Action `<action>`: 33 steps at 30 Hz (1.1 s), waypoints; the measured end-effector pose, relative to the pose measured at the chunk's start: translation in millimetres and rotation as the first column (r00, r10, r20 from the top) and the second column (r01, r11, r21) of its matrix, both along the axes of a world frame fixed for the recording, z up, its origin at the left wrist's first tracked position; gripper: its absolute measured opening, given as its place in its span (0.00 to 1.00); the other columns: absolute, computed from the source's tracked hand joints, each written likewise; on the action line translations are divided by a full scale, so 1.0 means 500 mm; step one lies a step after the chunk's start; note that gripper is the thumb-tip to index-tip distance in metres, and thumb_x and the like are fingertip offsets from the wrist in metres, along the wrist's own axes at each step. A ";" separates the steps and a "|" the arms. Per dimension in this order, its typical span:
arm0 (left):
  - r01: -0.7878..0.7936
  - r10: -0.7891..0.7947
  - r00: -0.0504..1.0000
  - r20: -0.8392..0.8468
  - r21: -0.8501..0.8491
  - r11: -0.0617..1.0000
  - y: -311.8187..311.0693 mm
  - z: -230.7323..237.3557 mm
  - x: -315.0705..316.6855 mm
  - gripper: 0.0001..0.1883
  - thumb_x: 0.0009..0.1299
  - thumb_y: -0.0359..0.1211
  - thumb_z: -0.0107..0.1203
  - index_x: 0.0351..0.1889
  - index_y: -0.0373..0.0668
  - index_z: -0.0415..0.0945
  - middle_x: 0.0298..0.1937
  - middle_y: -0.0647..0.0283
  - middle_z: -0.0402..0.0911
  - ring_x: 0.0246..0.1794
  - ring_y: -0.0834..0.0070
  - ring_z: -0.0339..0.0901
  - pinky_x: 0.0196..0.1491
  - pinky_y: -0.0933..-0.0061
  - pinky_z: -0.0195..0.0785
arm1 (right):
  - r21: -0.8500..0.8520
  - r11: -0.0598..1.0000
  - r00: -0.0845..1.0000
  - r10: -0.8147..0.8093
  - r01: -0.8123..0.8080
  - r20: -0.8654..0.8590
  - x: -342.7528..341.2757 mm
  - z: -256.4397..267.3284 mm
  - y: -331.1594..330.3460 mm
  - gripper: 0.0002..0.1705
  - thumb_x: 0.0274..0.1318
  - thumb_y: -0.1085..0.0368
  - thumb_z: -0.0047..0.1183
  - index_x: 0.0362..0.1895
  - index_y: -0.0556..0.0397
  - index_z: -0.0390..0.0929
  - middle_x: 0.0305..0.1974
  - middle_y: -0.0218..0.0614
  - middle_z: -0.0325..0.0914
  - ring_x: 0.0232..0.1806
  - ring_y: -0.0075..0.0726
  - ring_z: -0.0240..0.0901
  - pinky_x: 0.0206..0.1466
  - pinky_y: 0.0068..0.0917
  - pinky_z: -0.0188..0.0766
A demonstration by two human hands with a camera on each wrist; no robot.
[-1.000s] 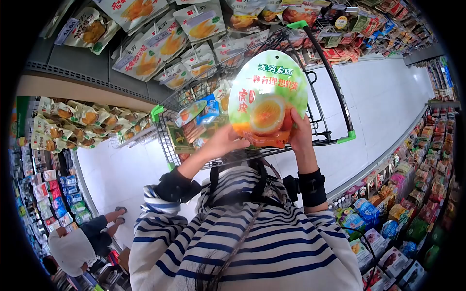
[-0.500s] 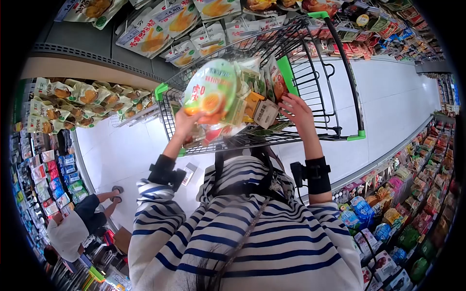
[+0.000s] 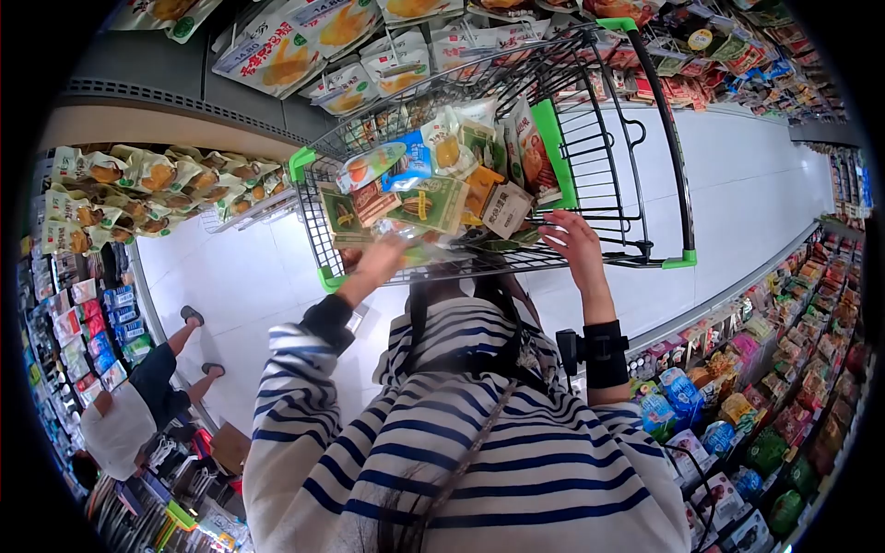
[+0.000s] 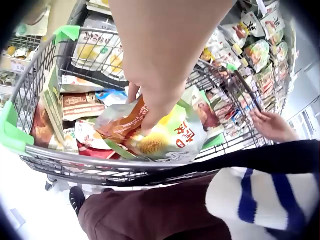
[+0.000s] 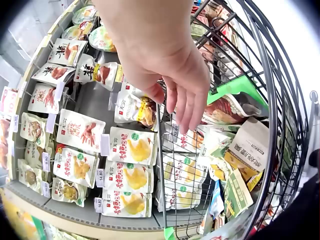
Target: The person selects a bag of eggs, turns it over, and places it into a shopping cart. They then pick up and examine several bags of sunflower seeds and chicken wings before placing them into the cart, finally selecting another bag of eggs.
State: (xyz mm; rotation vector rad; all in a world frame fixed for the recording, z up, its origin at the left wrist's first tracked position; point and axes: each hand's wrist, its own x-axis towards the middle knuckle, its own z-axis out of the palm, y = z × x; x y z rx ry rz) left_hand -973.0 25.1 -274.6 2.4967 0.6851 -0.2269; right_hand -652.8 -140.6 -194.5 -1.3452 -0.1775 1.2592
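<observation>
In the head view my left hand (image 3: 378, 260), blurred, is low inside the near side of the shopping cart (image 3: 324, 275). The left wrist view shows its thumb and fingers pinching an egg-shaped snack bag (image 4: 187, 131), green and white with an orange end. That bag lies tilted over other packets, among them a brown packet (image 4: 82, 106). My right hand (image 3: 573, 241) is over the cart's near side by the green flap (image 3: 553, 152), holding nothing. Its fingers hang relaxed and slightly bent beside the wire mesh in the right wrist view.
Several packets fill the cart, including a blue one (image 3: 408, 161) and a grey-brown box (image 3: 507, 210). Shelves of hanging snack bags (image 5: 131, 150) stand along the cart's far side. Another person (image 3: 129, 424) is at lower left. More stocked shelves (image 3: 737, 433) line the right.
The egg-shaped bag was upright in both hands, then in the left hand alone; it has come down into the cart's near side. My right hand let go and moved right.
</observation>
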 end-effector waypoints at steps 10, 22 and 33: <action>0.212 -0.186 0.939 -0.290 0.061 0.975 -0.049 -0.243 0.067 0.29 0.56 0.28 0.44 0.58 0.38 0.51 0.53 0.53 0.64 0.51 0.59 0.64 0.46 0.68 0.64 | -0.114 0.993 1.000 -0.006 0.004 -0.016 -0.045 -0.005 -0.036 0.14 0.57 0.65 0.34 0.43 0.57 0.67 0.42 0.39 0.71 0.40 0.37 0.72 0.44 0.28 0.68; 0.225 -0.239 0.886 -0.397 -0.082 0.971 -0.006 -0.151 0.167 0.16 0.58 0.37 0.47 0.42 0.41 0.67 0.36 0.55 0.75 0.35 0.58 0.74 0.37 0.61 0.66 | -0.120 0.987 0.992 -0.113 0.106 -0.049 -0.032 -0.024 -0.076 0.13 0.56 0.63 0.38 0.41 0.58 0.68 0.40 0.41 0.72 0.37 0.34 0.72 0.43 0.27 0.69; 0.293 -0.292 0.955 -0.054 0.316 0.902 0.006 -0.163 0.461 0.11 0.52 0.31 0.47 0.34 0.43 0.71 0.37 0.62 0.72 0.43 0.65 0.68 0.47 0.70 0.58 | -0.093 0.990 0.991 -0.111 0.104 -0.078 0.008 -0.018 -0.110 0.14 0.54 0.62 0.39 0.41 0.58 0.67 0.40 0.42 0.71 0.38 0.35 0.71 0.45 0.32 0.68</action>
